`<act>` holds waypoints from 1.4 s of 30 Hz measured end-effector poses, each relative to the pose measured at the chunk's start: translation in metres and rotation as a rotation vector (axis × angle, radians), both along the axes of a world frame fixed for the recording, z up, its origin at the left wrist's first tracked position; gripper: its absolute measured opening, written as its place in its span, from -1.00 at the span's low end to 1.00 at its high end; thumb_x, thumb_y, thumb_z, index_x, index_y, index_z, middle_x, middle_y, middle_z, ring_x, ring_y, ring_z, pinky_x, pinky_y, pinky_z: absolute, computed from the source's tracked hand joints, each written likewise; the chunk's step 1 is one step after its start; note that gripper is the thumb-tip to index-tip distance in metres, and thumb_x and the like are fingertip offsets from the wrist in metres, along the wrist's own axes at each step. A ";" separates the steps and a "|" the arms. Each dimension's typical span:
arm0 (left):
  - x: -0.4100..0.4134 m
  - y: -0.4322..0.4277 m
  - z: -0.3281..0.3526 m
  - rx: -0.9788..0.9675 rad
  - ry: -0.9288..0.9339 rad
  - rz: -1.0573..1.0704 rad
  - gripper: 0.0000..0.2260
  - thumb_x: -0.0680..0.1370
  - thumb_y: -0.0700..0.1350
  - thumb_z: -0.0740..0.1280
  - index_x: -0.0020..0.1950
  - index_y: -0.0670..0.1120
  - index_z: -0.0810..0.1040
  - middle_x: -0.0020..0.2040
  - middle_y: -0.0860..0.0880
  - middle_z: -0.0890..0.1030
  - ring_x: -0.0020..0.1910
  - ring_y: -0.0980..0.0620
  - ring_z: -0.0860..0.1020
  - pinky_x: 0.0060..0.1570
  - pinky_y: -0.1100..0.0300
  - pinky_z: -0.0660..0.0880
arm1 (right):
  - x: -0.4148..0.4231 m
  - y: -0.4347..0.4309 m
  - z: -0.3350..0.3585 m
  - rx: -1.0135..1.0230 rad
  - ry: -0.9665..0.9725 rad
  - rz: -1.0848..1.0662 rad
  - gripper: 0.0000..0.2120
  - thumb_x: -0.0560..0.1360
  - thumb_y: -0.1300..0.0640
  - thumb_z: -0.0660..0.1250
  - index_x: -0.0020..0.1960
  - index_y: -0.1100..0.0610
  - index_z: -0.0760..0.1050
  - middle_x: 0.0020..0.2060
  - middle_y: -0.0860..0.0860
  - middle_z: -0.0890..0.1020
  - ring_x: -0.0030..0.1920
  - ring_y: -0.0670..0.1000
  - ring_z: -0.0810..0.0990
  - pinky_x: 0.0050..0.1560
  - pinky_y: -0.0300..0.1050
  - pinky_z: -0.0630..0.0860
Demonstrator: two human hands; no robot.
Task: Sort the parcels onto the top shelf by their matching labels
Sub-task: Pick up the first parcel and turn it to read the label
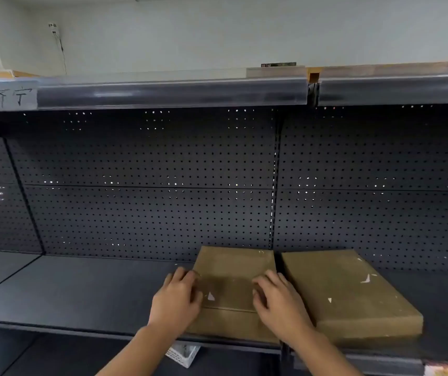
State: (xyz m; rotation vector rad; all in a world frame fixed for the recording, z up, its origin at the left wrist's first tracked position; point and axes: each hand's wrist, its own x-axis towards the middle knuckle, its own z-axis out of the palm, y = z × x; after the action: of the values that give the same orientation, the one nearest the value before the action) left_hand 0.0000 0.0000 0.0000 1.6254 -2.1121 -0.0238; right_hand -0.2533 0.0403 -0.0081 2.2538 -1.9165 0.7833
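Hands point(228, 299) flank left parcel point(231, 270).

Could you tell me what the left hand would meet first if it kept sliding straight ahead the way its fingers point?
Probably the perforated back panel; the left hand points along the box's left edge, though depth is unclear.

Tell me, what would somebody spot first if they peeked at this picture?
Probably the two hands, left hand and right hand, resting flat on a brown parcel on the dark lower shelf. A second parcel lies just to its right. Up at the top left, a handwritten label sits on the top shelf's edge.
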 end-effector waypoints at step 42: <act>-0.003 0.072 0.043 0.128 1.130 -0.182 -0.36 0.52 0.09 0.54 0.57 0.17 0.43 0.25 0.30 0.71 0.23 0.32 0.65 0.10 0.45 0.58 | -0.007 0.066 0.040 -0.016 -1.296 0.225 -0.10 0.32 -0.29 0.53 0.58 -0.24 0.24 0.41 -0.23 0.54 0.21 -0.43 0.56 0.21 -0.29 0.45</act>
State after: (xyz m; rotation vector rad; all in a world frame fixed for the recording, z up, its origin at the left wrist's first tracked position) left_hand -0.0032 0.0725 0.0432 1.0330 -1.3366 -0.9166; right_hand -0.2608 0.1068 0.0315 2.0625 -1.8434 2.7365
